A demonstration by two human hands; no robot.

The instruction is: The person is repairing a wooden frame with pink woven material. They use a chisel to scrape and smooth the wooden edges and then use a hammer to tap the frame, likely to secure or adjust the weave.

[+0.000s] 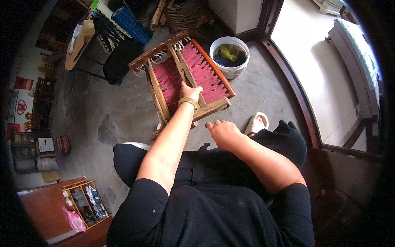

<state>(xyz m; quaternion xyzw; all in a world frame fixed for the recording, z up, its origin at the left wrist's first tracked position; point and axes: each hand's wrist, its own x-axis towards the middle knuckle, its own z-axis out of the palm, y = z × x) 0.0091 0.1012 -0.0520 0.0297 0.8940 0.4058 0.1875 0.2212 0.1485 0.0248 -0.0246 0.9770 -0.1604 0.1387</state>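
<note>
A wooden folding-stool-like frame stands in front of me on the floor, its red-pink woven strips stretched between the bars. White cord is looped along its far bar, and a smooth orange-brown rail runs down its right side. My left hand, with a yellowish bangle at the wrist, is closed around the middle wooden bar. Just right of the frame's near end, above my lap, my right hand has its fingers curled. Something small and dark shows at its fingertips, too small to name.
A white bucket holding green and dark cloth or cord stands right of the frame. A black chair and blue roll are at the far left. A shoe rack is at lower left, a doorway sill at right.
</note>
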